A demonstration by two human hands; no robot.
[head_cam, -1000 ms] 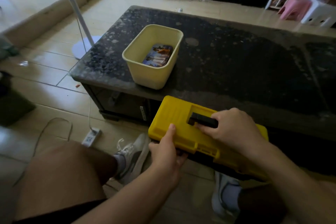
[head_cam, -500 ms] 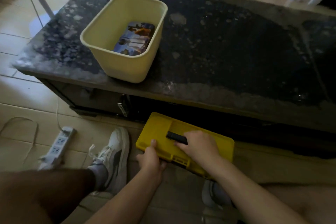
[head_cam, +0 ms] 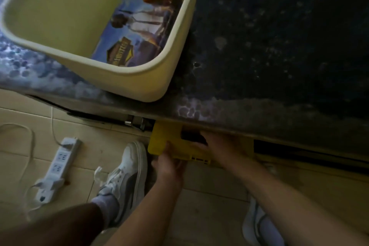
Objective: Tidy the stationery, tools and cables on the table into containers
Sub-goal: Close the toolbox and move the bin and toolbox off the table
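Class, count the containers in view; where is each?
2: the cream tub on the table; the yellow toolbox below its edge, in left hand and right hand. More may be hidden.

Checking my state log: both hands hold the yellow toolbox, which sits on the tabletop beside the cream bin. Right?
Wrong on place. The left hand and right hand hold the yellow toolbox, but the head view shows it below the tabletop, partly under its front edge; the cream bin sits on top.

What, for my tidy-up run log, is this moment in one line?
left hand: grips yellow toolbox | right hand: at its black handle | toolbox: partly under table edge | cream bin: on table
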